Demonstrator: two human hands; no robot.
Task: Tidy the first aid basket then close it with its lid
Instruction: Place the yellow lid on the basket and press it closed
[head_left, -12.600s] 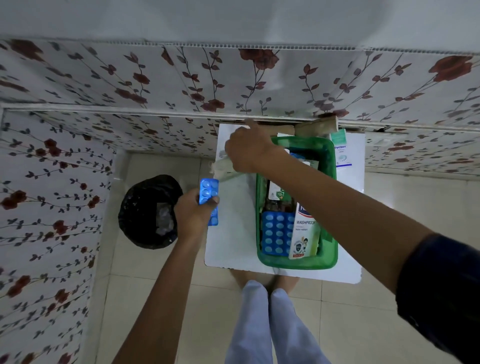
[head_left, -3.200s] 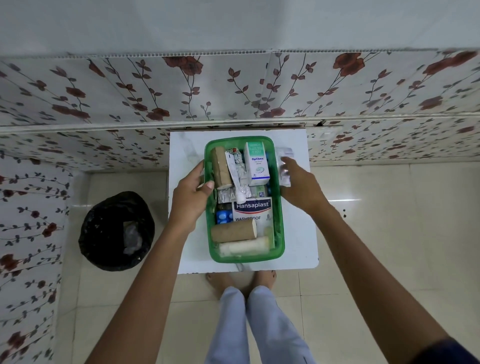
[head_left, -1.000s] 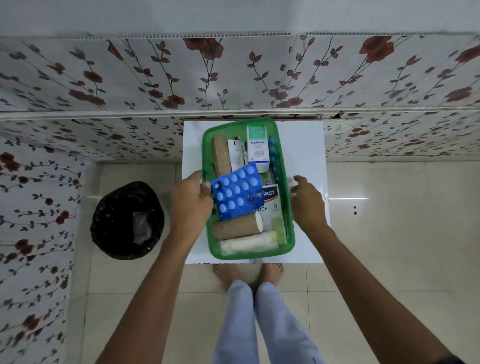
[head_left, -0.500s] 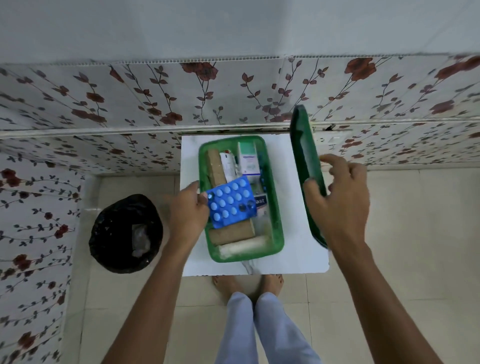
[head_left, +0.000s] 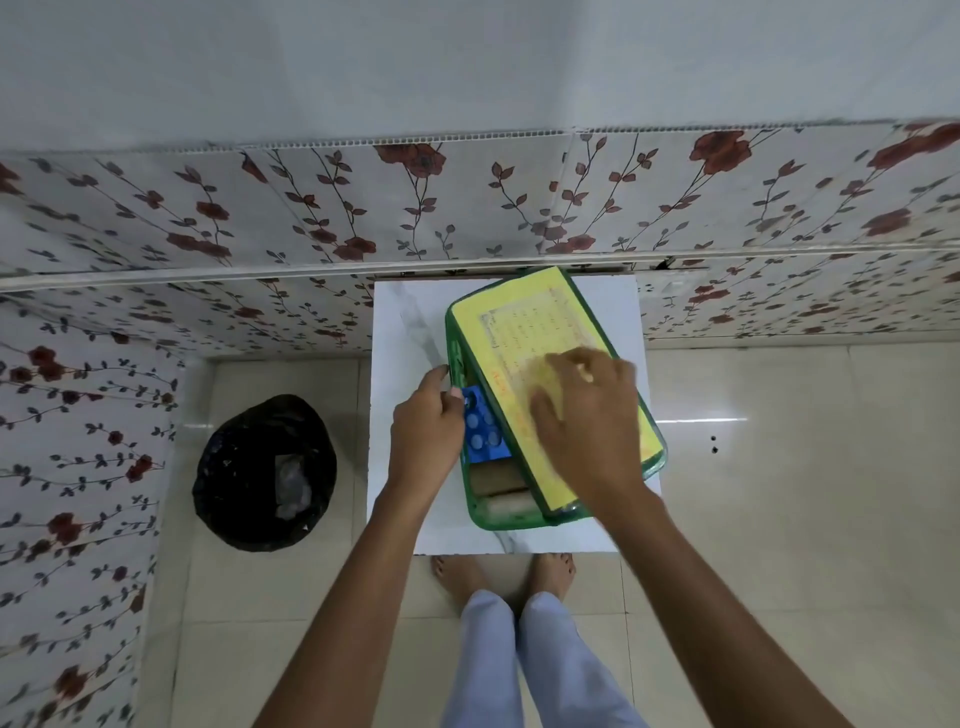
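Green basket (head_left: 511, 519): translucent plastic, rectangular with rounded corners; it sits on the white table, its near end toward the person.
Lid (head_left: 524, 332): flat green-rimmed panel with a yellow printed paper face; it lies skewed over the basket and hangs past its right side, not seated, so a strip along the basket's left stays uncovered.
Blister pack (head_left: 483, 436): glossy blue sheet with pale round bubbles; it pokes out of the uncovered strip, partly under the lid's edge.
Rolls (head_left: 501, 491): two cylinders, one brown, one cream, lying crosswise at the basket's near end.
Left hand (head_left: 426, 431): curled at the basket's left rim, fingertips pinching the blister pack's edge.
Right hand (head_left: 587, 421): blurred, fingers spread and bent, palm down on the yellow lid face; pressing rather than grasping.
Table (head_left: 405, 332): smooth white top with faint grey marbling, set against the floral wall panel.
Bin (head_left: 265, 470): round, lined with a crinkled black bag, on the tiled floor left of the table.
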